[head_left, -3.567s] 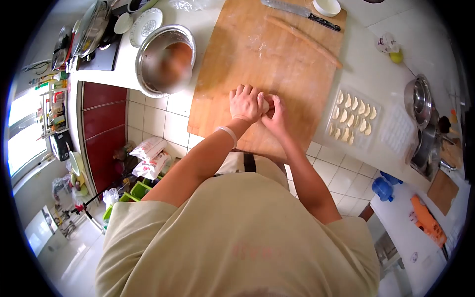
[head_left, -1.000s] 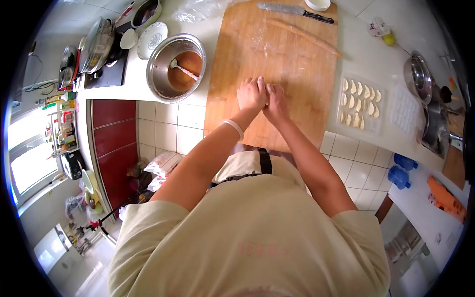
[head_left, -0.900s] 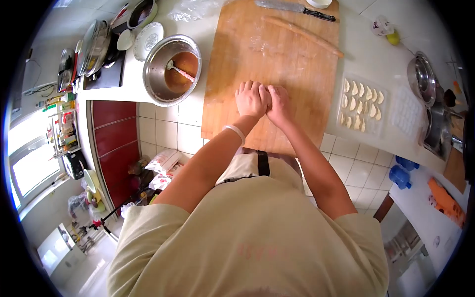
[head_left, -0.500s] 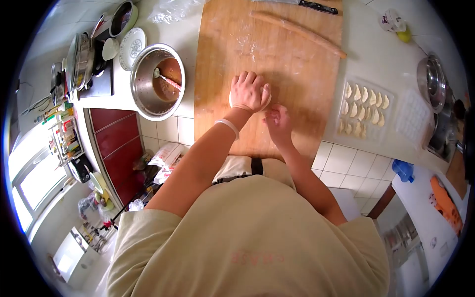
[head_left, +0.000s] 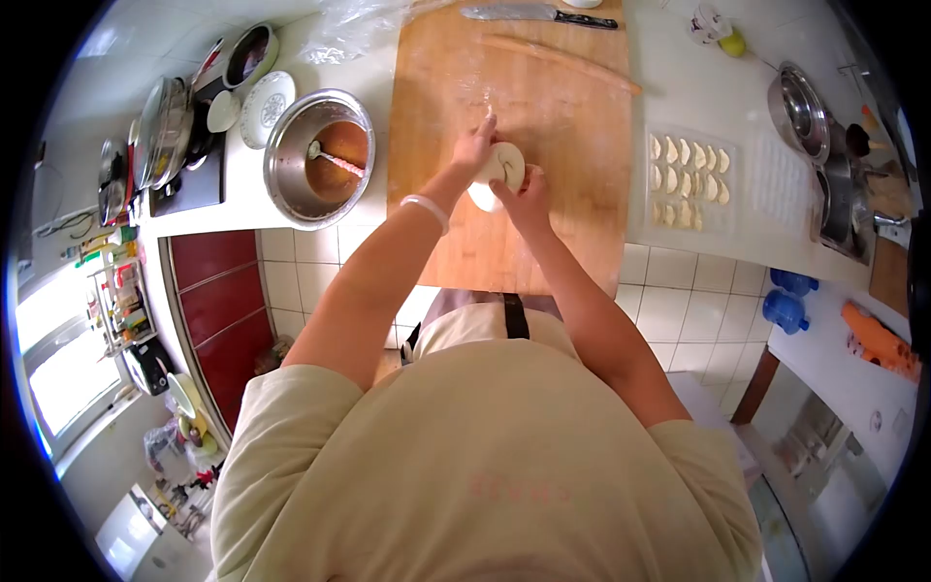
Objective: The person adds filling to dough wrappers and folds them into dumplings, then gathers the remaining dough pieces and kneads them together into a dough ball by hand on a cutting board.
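Observation:
A pale lump of dough [head_left: 506, 163], with a crease on its top, is between my two hands over the wooden board [head_left: 562, 238]. My left hand [head_left: 473, 147] grips its left side, and my left wrist wears a pale bracelet [head_left: 427, 209]. From the lower right, my right hand [head_left: 529, 201] holds the dough, thumb pressed against its face. Farther up the board lie a wooden rolling pin [head_left: 567, 64] and a knife [head_left: 538, 14] with a black handle.
Left of the board stands a steel pot [head_left: 283, 160] of reddish-brown contents with a spoon [head_left: 335, 158] in it. A patterned plate [head_left: 269, 107] is beside it. To the right, a clear tray [head_left: 722, 209] bears several dumplings [head_left: 686, 153], near steel bowls [head_left: 800, 112] by the sink.
My left hand, earlier pressing down on the dough, now grips its side. My right hand has come up onto the dough, which is now lifted and tilted. The camera view has shifted slightly.

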Demonstrator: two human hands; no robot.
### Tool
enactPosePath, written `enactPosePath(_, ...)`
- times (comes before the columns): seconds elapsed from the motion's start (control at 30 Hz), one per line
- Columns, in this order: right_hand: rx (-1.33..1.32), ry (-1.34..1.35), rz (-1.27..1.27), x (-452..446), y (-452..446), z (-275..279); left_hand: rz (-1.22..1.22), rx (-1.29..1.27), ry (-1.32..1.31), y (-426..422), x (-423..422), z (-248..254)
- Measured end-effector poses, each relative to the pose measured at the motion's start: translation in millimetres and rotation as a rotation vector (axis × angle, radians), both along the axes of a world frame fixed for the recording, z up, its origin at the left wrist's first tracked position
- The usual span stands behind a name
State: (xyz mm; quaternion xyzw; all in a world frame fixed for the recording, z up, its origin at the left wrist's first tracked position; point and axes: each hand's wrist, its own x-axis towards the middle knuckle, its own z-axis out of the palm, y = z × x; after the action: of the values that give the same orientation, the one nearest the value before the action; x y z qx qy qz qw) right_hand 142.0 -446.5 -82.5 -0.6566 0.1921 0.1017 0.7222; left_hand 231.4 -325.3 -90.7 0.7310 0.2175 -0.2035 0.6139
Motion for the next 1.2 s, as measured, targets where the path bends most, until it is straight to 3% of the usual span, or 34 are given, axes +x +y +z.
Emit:
enactPosePath(0.03,-0.293,-0.191,0.153,-3.9,-10.5,22.9,0.009,0.007,-0.011,5.9,-0.8,12.1)
enactPosePath(0.07,-0.584,-0.377,0.302,-9.5,-15.3,39.5,0.048,-0.172,0.224,10.4,-3.3,31.7)
enactPosePath(0.1,-0.575,-0.378,0.308,-14.9,-14.5,43.8,0.088,-0.354,0.459,13.8,-7.0,43.7)
enactPosePath(0.17,-0.741,-0.51,0.479,-17.0,-16.0,51.7,0.048,-0.243,0.48,3.6,-14.3,41.3)
enactPosePath(0.2,-0.74,-0.511,0.479,-16.2,-18.8,50.3,-0.041,0.02,0.315,0.4,-25.7,15.4)
enactPosePath(0.27,-0.733,-0.628,0.52,-12.2,-25.3,39.2,-0.215,0.484,0.114,-10.9,-44.7,35.5)
enactPosePath(0.3,-0.731,-0.623,0.527,-11.2,-28.4,35.9,-0.212,0.483,0.122,-18.6,-56.7,49.3)
enactPosePath(0.37,-0.676,-0.597,0.534,-6.8,-33.9,30.0,-0.105,0.709,-0.104,-33.9,-75.6,61.1)
enactPosePath(0.43,-0.666,-0.611,0.531,-2.8,-40.4,17.6,-0.064,0.745,-0.182,-42.5,-92.3,52.7)
enactPosePath(0.53,-0.608,-0.646,0.548,4.8,-58.2,0.8,-0.013,0.951,-0.597,-56.6,-107.3,41.1)
enactPosePath(0.63,-0.523,-0.635,0.548,14.2,-81.1,5.4,-0.13,1.035,-0.534,-62.3,-90.7,36.5)
enactPosePath(0.7,-0.347,-0.305,0.586,22.0,-92.0,16.4,-0.147,1.056,-0.522,-65.3,-72.5,37.2)
enactPosePath(0.73,-0.263,-0.33,0.517,22.7,-92.5,5.5,-0.159,1.069,-0.563,-66.5,-63.0,38.2)
enactPosePath(0.87,-0.369,-0.148,0.44,10.5,-95.4,4.5,-0.237,1.062,-0.564,-66.3,-28.8,40.0)
enactPosePath(0.93,-0.061,0.243,0.36,5.2,-92.9,12.7,-0.281,1.047,-0.56,-67.6,-16.8,39.2)
enactPosePath(0.97,-0.061,0.248,0.351,2.0,-88.9,12.1,-0.29,1.041,-0.561,-67.3,-10.6,39.2)
enactPosePath(1.1,0.386,0.161,0.197,-22.4,-56.5,-5.9,-0.314,0.94,-0.605,-68.8,14.3,37.4)
enactPosePath(1.2,0.357,0.067,0.278,-14.0,-38.0,-15.5,-0.303,0.893,-0.414,-70.4,19.8,33.1)
